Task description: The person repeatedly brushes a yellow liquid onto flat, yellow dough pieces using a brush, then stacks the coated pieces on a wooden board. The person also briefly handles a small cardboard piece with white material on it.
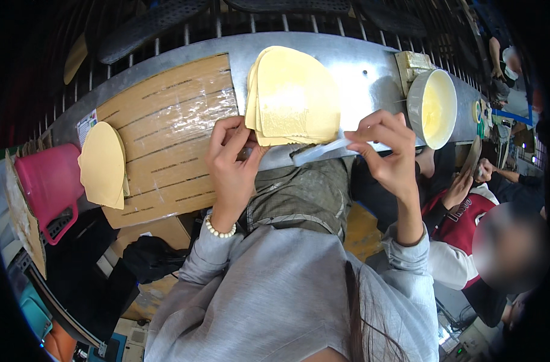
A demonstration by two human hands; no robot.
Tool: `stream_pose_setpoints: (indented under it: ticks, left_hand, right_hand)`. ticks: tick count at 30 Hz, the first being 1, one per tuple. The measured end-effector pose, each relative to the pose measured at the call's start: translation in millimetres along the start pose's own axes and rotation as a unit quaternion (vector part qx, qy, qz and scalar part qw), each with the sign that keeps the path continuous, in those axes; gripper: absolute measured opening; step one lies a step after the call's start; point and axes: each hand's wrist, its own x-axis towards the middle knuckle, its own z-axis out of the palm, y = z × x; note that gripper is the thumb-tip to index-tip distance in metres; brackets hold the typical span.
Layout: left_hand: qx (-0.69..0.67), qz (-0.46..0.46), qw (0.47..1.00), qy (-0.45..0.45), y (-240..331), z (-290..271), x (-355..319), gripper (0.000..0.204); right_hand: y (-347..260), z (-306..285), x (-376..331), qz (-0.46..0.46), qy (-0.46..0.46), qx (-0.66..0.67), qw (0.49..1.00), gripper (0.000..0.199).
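In front of me on the metal tabletop lies a fanned stack of pale yellow, rounded sheets (299,96). Its near left edge is pinched between the thumb and fingers of my left hand (234,160). My right hand (388,151) grips the handle of a flat whitish brush (320,152), whose dark-edged tip is close to the stack's near edge; whether they touch, I cannot tell. The upper sheet looks wet and glossy across its lower half. To the right of the stack stands a white bowl (415,111) with yellowish liquid inside.
Tape-covered cardboard (172,120) covers the table's left part, with more yellow sheets (103,166) at its left end. Beyond is a pink jug (49,175). A yellowish block (412,63) touches the bowl's far side. At right sits a person in a red and white jacket (462,223).
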Motion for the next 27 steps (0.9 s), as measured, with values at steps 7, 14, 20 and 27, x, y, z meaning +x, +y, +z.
stream_pose_setpoints:
  ticks: [7,14,20,27]
  left_hand:
    - [0.041,0.003,0.999,0.005,18.3,8.7,8.8,0.045]
    - [0.017,-0.003,1.000,0.011,4.6,11.0,4.3,0.040]
    - [0.064,-0.001,0.998,0.011,10.1,8.0,7.1,0.037]
    - [0.040,-0.001,0.999,0.017,6.6,8.9,5.9,0.034]
  right_hand:
    - [23.2,7.1,11.3,0.035,0.040,-0.020,0.998,0.016]
    - [32.3,-25.3,4.7,0.048,-0.003,0.011,0.999,0.014]
    - [40.7,-1.5,7.9,0.037,0.035,-0.013,0.999,0.016]
    - [39.0,-13.4,-5.0,0.042,0.017,-0.029,0.999,0.012]
